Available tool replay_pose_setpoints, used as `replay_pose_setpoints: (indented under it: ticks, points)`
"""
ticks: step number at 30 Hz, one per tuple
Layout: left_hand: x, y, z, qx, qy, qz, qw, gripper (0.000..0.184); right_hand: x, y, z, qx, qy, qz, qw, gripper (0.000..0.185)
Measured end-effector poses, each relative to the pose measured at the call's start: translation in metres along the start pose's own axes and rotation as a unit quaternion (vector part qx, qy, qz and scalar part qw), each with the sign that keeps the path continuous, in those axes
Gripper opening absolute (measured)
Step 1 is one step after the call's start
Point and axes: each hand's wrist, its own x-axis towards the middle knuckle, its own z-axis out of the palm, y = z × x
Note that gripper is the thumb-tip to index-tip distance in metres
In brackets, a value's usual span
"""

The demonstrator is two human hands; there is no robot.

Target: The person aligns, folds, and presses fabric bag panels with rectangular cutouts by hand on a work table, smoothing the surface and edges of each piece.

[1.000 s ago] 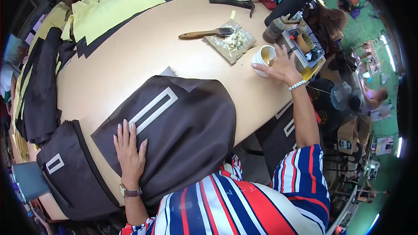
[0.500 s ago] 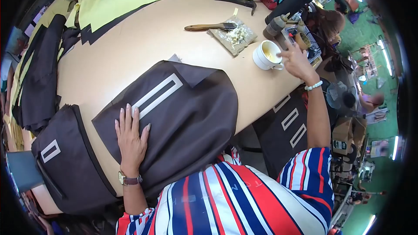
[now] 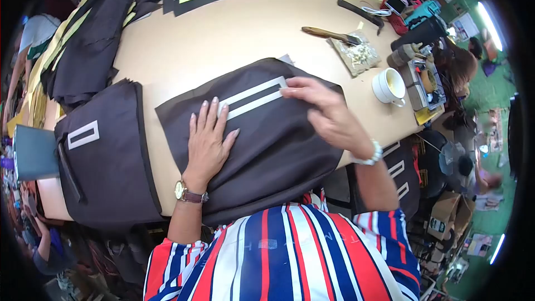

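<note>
1. Dark fabric [image 3: 267, 150] lies on the table [image 3: 223, 28], beneath the flat, open left hand [image 3: 209, 147].
2. Right hand [image 3: 334, 117] bends its fingers at the pale frame's [image 3: 255, 106] far end (blurred; I cannot tell whether it grips).
3. White cup [image 3: 388, 86] stands beyond that hand, apart.

This was a workshop, likely for sewing: cut cloth [image 3: 92, 42] lay about a broad table [image 3: 234, 28], with a hammer [image 3: 360, 14], a brush [image 3: 331, 35] and bottles [image 3: 402, 54].
</note>
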Motion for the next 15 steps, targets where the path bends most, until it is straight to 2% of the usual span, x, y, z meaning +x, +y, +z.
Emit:
replay_pose_setpoints:
  ticks: [3,6,9,11,13,15]
  points:
    - [-0.001,-0.001,0.002,0.000,0.004,0.001,1.000,0.055,0.010,0.042,0.041,0.023,0.053,0.066,0.996,0.059]
    - [-0.001,-0.002,0.003,-0.009,0.011,-0.001,1.000,0.055,0.011,0.075,0.051,-0.052,0.109,0.069,0.990,0.057]
    - [-0.001,-0.002,0.003,-0.010,0.010,0.000,1.000,0.055,0.011,0.091,0.058,-0.165,0.119,0.060,0.977,0.057]
    - [-0.001,-0.002,0.003,-0.010,0.011,0.000,1.000,0.055,0.012,0.092,0.058,-0.244,0.093,0.065,0.963,0.059]
    - [-0.001,-0.001,0.001,-0.013,0.011,0.001,1.000,0.055,0.013,0.085,0.059,-0.333,0.073,0.079,0.937,0.057]
    - [-0.001,-0.002,0.001,-0.015,0.012,0.002,1.000,0.055,0.016,0.080,0.062,-0.446,0.074,0.083,0.888,0.054]
